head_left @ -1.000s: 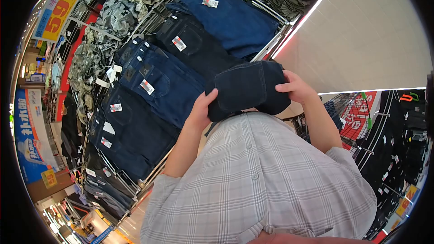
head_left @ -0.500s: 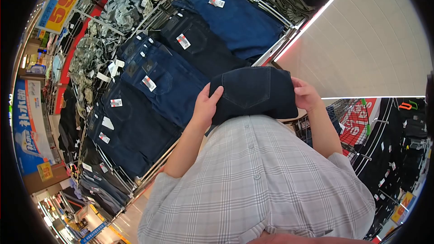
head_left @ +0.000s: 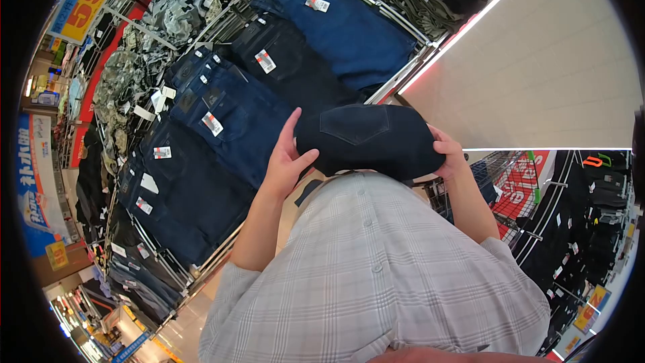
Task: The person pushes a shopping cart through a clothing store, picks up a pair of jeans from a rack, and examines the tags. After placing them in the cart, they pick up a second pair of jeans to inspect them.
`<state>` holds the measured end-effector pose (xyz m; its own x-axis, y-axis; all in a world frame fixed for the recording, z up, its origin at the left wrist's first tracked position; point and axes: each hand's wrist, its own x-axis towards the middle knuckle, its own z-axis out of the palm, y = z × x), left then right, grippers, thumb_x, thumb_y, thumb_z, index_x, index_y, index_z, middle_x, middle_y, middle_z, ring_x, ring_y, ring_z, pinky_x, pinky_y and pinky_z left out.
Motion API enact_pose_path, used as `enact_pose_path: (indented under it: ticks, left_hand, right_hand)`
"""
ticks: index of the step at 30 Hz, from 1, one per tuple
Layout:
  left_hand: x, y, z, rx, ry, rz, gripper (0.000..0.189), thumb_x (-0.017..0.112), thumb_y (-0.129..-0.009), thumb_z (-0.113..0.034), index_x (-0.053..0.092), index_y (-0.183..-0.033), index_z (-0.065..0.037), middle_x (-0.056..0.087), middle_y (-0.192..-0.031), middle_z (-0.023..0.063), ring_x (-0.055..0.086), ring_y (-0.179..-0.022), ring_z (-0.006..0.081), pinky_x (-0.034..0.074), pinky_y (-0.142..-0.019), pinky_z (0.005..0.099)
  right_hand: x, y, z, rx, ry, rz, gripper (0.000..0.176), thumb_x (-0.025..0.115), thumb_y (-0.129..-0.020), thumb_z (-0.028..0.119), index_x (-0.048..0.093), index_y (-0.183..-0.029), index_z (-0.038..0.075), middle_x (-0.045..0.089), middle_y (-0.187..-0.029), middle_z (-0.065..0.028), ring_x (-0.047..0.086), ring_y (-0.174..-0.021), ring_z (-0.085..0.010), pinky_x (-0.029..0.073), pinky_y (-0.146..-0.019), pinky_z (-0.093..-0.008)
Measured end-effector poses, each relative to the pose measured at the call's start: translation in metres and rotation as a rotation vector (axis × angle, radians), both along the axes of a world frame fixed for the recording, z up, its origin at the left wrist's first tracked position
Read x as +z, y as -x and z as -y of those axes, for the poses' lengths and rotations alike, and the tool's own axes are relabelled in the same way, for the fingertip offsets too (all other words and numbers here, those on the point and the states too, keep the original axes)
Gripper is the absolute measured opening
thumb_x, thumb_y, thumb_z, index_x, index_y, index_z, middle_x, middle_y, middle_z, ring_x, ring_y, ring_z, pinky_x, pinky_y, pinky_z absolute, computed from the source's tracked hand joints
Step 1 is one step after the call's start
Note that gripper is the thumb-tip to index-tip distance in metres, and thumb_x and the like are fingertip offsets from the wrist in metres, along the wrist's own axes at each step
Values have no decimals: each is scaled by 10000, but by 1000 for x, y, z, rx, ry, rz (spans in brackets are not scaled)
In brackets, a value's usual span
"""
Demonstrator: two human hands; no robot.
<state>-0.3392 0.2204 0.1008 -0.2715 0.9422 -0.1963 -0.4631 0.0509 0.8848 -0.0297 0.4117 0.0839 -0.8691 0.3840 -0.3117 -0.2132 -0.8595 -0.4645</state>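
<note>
In front of my chest is a folded pair of dark jeans (head_left: 366, 141), with a stitched back pocket showing on its upper side. My left hand (head_left: 285, 161) holds the left end, thumb at the lower corner and index finger reaching up along the edge. At the right end, my right hand (head_left: 446, 153) grips the fold with bent fingers. The underside of the bundle is hidden.
Rows of folded dark and blue jeans (head_left: 349, 30) with tags lie on a metal rack ahead. Camouflage clothing (head_left: 178, 7) is piled behind them. A pale panel (head_left: 531, 60) stands at right, above a shopping cart (head_left: 514, 181). A price sign (head_left: 87, 0) hangs upper left.
The folded jeans have rolled so the pocket sits higher and looks flatter. My left hand has moved left and down, its thumb sliding from the front face to the edge. The view has shifted slightly.
</note>
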Motion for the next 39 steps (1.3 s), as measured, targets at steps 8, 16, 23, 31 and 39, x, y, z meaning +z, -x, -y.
enact_pose_path:
  ticks: [8,16,23,31,39]
  left_hand:
    - [20,-6,-14,-34,-64,-335,877,700,-806,93,310,-1564,-113,605,-1297,80,569,-1228,189,435,-1071,327]
    - [47,8,-27,-28,-114,-940,668,746,-772,83,533,-1393,-43,642,-1281,133,632,-1171,202,472,-1014,300]
    - [52,17,-33,41,-110,-807,638,763,-778,70,544,-1371,-18,689,-1194,109,666,-1077,155,511,-939,274]
    - [60,34,-28,35,-102,-949,417,766,-806,4,662,-1209,-25,744,-1036,86,700,-955,138,530,-850,257]
    - [76,43,-24,74,-52,-1100,301,759,-821,-18,691,-1114,-33,743,-957,90,701,-846,134,520,-732,253]
  right_hand:
    - [34,17,6,-244,-306,-15,958,693,-806,-50,174,-1602,76,500,-1449,-195,529,-1318,-294,416,-1116,-401]
    - [69,19,-2,-246,-679,483,863,646,-824,-118,311,-1574,144,652,-1242,-149,641,-1137,-238,489,-1026,-359]
    - [72,23,-5,-430,-401,135,872,751,-809,-13,322,-1562,90,671,-1168,-158,666,-1092,-263,517,-1002,-362]
    - [73,32,5,-360,-541,382,683,731,-823,-37,481,-1453,48,679,-1126,-107,657,-1050,-190,529,-955,-327]
    - [98,39,10,-138,-1233,569,767,785,-680,-111,500,-1382,11,643,-1138,-85,639,-1052,-170,515,-957,-312]
